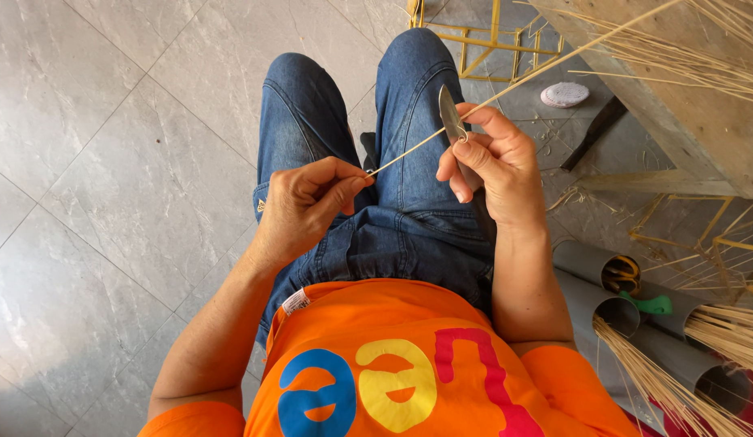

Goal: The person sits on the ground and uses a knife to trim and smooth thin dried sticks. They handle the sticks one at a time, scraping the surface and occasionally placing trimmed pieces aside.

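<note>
stick: we see one thin bamboo splint point(409, 151) over the lap, running from the left pinch up toward 2 o'clock, past the blade and out of the top edge.
knife: one small grey blade point(451, 113), tip at 12 o'clock, laid against the stick.
left hand: left hand point(305, 206) closed, thumb and forefinger pinching the stick's near end.
right hand: right hand point(490, 158) closed round the knife handle, fingers also guiding the stick across the blade.
risk 1: we judge the blade could slip onto the right fingers or toward the left pinch, since both sit close along the stick.
risk 2: the stick looks thin enough to snap or split if the blade bites deep.
risk 3: the blade works above the jeans point(409, 186), so a slip could reach the thigh.
counts: 2 hands, 1 knife, 1 stick in hand.
around: at least 3 grey tubes point(591, 295) at 4 o'clock, two holding stick bundles point(659, 380); yellow frame point(490, 44) at 12 o'clock; wooden worktop point(700, 121) at 2 o'clock; tiled floor point(109, 162).
</note>
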Demonstrator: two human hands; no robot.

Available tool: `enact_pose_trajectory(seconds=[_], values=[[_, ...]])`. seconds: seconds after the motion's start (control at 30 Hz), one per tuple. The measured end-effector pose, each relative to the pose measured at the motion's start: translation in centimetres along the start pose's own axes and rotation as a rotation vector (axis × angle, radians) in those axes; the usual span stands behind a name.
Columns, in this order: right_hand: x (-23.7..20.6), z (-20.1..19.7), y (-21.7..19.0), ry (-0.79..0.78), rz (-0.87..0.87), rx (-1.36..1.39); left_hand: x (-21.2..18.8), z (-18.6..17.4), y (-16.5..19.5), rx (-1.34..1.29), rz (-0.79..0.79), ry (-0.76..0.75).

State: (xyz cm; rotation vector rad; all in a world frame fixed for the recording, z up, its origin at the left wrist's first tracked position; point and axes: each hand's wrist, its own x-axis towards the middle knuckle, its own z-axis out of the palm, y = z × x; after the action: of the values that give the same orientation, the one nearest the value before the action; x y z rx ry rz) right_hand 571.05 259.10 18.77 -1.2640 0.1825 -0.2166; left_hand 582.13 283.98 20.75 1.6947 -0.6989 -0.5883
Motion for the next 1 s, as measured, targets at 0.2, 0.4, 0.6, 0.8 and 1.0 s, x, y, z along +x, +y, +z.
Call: enact_pose_trajectory(seconds=[0.2, 0.4, 0.6, 0.8, 1.0], values=[[-0.2, -0.1, 0.1, 0.033, -0.024, -0.009, -0.2, 0.1, 0.6, 0.046, 0.003, 0.011], [-0.5, -0.3, -0.5, 0.036, -0.063, -0.046, -0.6, 0.4, 1.2, 0.034, 0.033, -0.003], [-0.9, 0.8, -1.2, 0.012, -0.053, -0.125, -0.3, 0.3, 2.1, 0.187, -0.025, -0.099], [-1.6, 1.7, -1.4, -0.041, -0.030, -0.220, 0.7, 0.5, 3.5, 0.204, 0.143, -0.100], [-1.7, 2.6, -1.2, -0.071, 0.013, -0.236, 2.2, 3.0, 2.7, -0.138, 0.035, -0.073]])
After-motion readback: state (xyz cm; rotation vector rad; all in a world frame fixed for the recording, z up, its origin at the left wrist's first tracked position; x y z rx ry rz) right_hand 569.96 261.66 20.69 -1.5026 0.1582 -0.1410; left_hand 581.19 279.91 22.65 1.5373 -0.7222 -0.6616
